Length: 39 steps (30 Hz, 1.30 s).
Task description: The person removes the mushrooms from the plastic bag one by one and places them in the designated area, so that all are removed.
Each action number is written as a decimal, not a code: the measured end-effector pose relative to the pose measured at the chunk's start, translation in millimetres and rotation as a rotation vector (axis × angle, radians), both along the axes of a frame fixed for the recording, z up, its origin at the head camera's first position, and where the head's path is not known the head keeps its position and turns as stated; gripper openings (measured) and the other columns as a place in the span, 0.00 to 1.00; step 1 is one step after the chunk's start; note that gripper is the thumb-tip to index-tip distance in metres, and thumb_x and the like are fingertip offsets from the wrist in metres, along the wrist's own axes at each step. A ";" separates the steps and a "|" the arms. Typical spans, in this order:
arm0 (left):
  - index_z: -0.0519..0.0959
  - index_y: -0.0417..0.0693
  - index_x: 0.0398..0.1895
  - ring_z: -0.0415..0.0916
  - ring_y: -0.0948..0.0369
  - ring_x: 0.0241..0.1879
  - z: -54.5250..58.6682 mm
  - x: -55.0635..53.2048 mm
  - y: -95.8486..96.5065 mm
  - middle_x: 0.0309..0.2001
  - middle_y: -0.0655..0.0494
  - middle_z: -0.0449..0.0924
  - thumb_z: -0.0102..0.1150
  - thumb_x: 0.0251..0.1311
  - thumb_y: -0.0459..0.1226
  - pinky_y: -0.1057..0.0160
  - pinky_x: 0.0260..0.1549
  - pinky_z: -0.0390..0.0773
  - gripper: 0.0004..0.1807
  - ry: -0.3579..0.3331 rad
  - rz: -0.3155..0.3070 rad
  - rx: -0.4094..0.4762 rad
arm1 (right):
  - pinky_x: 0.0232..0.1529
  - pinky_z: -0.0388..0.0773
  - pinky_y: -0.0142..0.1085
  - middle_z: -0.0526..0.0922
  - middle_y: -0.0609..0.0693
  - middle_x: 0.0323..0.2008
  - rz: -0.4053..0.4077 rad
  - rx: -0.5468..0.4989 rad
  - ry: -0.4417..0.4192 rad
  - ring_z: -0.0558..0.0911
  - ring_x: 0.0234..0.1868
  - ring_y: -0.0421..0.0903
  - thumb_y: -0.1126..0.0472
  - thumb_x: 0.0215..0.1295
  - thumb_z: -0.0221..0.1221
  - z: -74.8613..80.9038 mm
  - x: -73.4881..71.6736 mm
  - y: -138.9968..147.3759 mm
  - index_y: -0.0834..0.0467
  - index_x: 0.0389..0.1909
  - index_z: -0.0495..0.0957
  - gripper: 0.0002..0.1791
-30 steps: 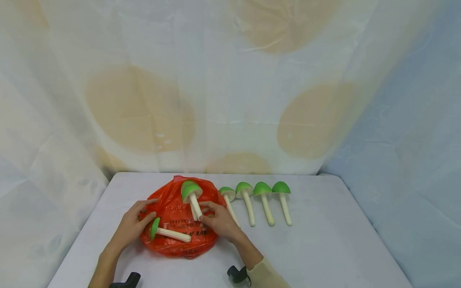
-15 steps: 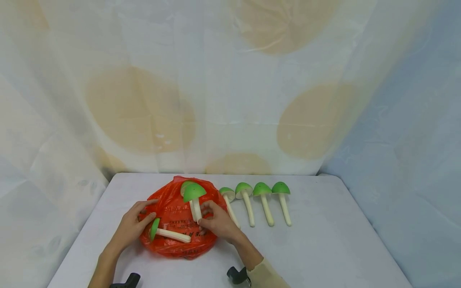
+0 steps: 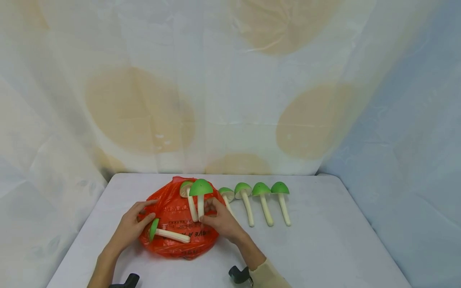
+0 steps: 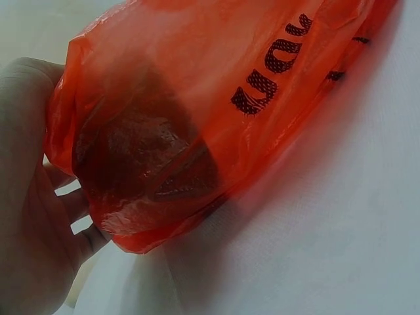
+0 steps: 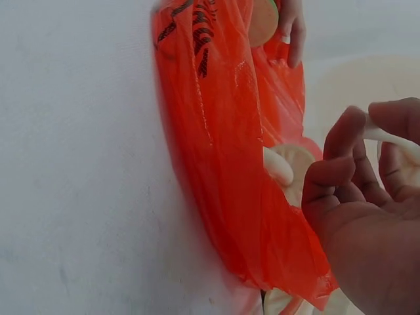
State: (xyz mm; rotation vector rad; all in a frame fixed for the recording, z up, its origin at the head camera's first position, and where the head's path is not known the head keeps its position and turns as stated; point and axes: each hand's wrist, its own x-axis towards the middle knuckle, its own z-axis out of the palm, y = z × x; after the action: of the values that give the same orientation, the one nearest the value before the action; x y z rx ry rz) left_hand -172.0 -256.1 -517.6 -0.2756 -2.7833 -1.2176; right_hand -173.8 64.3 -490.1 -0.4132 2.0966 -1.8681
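Observation:
A red plastic bag with black print lies spread on the left half of the table. My left hand holds the bag's left edge, its fingers partly hidden behind the plastic in the left wrist view. Between thumb and fingers, my right hand pinches the stem end of a model mushroom with a green cap and pale stem, cap pointing away, above the bag. Beside it on the bag is a second mushroom. A third mushroom lies sideways at the bag's lower left, near my left thumb.
Several matching mushrooms lie in a row right of the bag, caps toward the back; the leftmost is partly hidden by the bag and right hand. A white cloth covers the table. Patterned curtains surround the back and sides.
The held mushroom's cap has swung right, so its stem now stands straighter and apart from the mushroom behind it. The left hand and bag have hardly moved.

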 end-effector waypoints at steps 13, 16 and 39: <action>0.74 0.54 0.67 0.71 0.47 0.58 2.2 0.3 -0.9 0.62 0.46 0.73 0.60 0.70 0.45 0.35 0.54 0.74 0.24 -0.010 0.002 -0.010 | 0.53 0.75 0.39 0.76 0.50 0.49 -0.012 0.039 0.032 0.75 0.51 0.46 0.61 0.64 0.63 1.5 1.3 0.5 0.59 0.54 0.71 0.20; 0.73 0.55 0.67 0.71 0.46 0.58 2.9 0.6 -0.9 0.62 0.46 0.73 0.60 0.70 0.45 0.34 0.54 0.74 0.24 -0.018 0.003 -0.011 | 0.53 0.76 0.38 0.77 0.50 0.48 -0.012 0.044 0.028 0.76 0.51 0.47 0.61 0.64 0.64 0.2 1.9 3.1 0.59 0.54 0.72 0.19; 0.74 0.54 0.67 0.71 0.45 0.59 1.4 0.6 -0.6 0.62 0.45 0.74 0.60 0.70 0.45 0.34 0.54 0.74 0.24 -0.007 -0.002 -0.012 | 0.50 0.75 0.43 0.80 0.53 0.49 -0.054 0.063 0.151 0.77 0.49 0.50 0.61 0.63 0.63 8.8 6.0 31.1 0.55 0.57 0.71 0.22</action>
State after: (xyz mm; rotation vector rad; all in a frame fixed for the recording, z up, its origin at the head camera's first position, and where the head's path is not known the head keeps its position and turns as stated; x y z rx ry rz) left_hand -171.5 -256.7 -516.2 -0.2764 -2.7979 -1.2042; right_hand -167.7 95.4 -481.3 -0.5011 2.2798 -1.8474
